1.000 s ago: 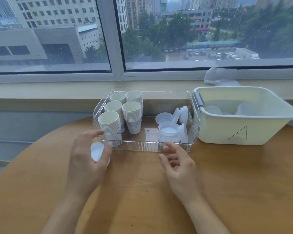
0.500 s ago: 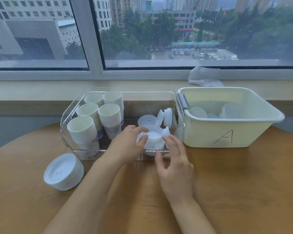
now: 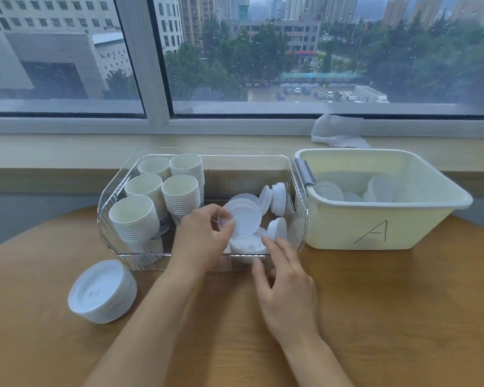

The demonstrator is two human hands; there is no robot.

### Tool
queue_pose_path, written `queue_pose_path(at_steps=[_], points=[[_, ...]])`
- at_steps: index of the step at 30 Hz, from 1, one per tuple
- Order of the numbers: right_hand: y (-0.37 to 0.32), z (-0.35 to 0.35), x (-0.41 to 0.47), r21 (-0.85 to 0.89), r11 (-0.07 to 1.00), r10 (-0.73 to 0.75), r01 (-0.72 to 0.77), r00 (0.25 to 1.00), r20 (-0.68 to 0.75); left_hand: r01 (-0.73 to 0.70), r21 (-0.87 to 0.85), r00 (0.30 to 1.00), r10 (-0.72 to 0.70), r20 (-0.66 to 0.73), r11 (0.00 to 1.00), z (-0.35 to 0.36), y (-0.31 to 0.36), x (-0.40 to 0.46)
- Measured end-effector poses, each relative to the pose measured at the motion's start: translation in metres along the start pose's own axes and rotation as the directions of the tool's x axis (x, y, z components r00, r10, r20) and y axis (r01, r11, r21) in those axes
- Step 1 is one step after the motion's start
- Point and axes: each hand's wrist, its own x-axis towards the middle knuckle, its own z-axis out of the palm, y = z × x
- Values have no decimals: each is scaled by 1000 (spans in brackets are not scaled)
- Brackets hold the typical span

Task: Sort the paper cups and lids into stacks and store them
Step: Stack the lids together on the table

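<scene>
Wooden bench (image 3: 403, 317) carries everything. Yellow tub (image 3: 375, 219) marked "A" sits well right of both hands, w/ a few loose lids inside. Clear bin (image 3: 118, 191) lies straight ahead of the hands, its near wall between wrists and contents; cup stacks (image 3: 157, 208) fill the part left of the left hand, so no room to swing that way.

Lid stack on the bench (image 3: 102, 291) sits near-left of the left forearm, outside the bin, open wood all round it.

Left hand (image 3: 204, 236) is inside the bin, thumb and fingertips pinching a single lid (image 3: 245, 216) by its left edge; lid tilted, flat face toward the camera, lying just right of the hand. Right hand (image 3: 285, 286) hovers at the bin's near wall, fingers spread and loosely bent, holding nothing, index tip just beside the flat lid pile (image 3: 249, 243) below the pinched lid. More lids stand on edge (image 3: 277, 199) beyond the right hand, by the bin's right wall.

Judgement: left hand is nearer the pinched lid's way out; lift up and back over the near wall, since cups block left and edge-standing lids crowd right. Likely target is the bench stack.
</scene>
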Motion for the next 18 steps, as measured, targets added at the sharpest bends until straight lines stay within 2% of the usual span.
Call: queue_pose_path(at_steps=[2,4,7,11,14,18], points=[[-1,-3,0,94,994,-49,57,995,-83,1,-80,997,-6,-73,997,-6,0,-7],[-4,-7,-2,154,973,-148,174,975,-164,-20,-172,992,-2,-124,985,-14,0,-17],[-10,-11,-8,161,925,-293,344,916,-275,-56,-298,987,7,-163,953,-24,-1,-40],[-14,-11,-15,240,884,-304,400,885,-352,-31,-387,973,-61,-222,922,-39,-15,-72],[-20,-15,-23,285,871,-294,400,889,-351,23,-401,976,-107,-189,916,-44,-27,-96],[-26,-16,-43,315,855,-333,413,901,-277,61,-394,994,-90,-55,917,-37,-35,-118]])
